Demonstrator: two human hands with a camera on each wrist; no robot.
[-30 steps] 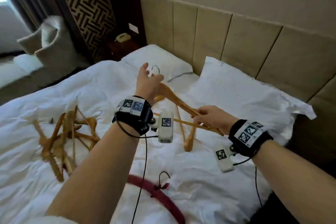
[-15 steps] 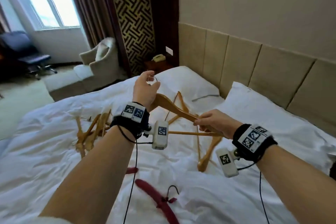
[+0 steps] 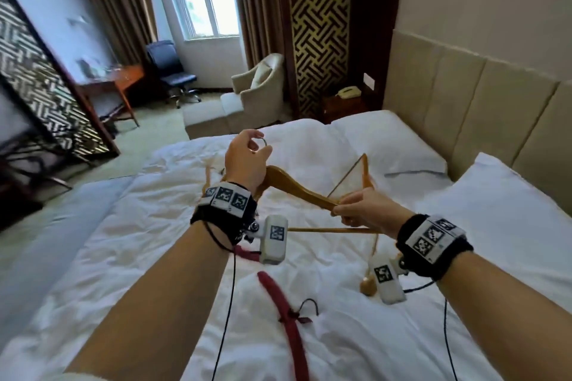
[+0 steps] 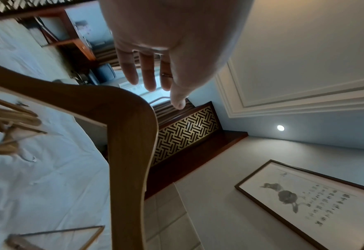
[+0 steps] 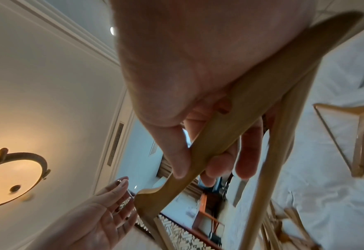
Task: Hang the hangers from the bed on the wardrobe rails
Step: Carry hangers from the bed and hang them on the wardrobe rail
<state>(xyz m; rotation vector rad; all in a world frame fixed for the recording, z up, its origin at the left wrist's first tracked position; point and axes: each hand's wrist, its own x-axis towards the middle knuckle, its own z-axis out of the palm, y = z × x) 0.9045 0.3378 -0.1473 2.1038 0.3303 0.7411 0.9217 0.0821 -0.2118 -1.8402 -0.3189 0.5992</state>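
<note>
I hold a wooden hanger (image 3: 297,187) above the white bed (image 3: 139,241). My left hand (image 3: 258,144) pinches its metal hook (image 3: 263,142) between thumb and fingers. My right hand (image 3: 340,210) grips one wooden arm; the right wrist view shows its fingers (image 5: 249,152) curled round the hanger (image 5: 240,110). A second wooden end (image 3: 368,284) dangles under my right wrist. Another wooden hanger (image 3: 362,173) lies near the pillows, and a red hanger (image 3: 288,315) lies on the sheet in front of me. A pile of wooden hangers (image 4: 5,121) shows in the left wrist view.
Two pillows (image 3: 387,139) and a padded headboard (image 3: 464,108) stand at the right. Beyond the bed are an armchair with footstool (image 3: 257,86), an office chair (image 3: 170,71), a desk (image 3: 120,77) and a nightstand with a phone (image 3: 349,91). A lattice screen (image 3: 40,96) is at left.
The head view has swung up and left, bringing window, desk and chairs into sight. Both hands keep their hold on the hanger; the pile of hangers has slipped behind my left arm.
</note>
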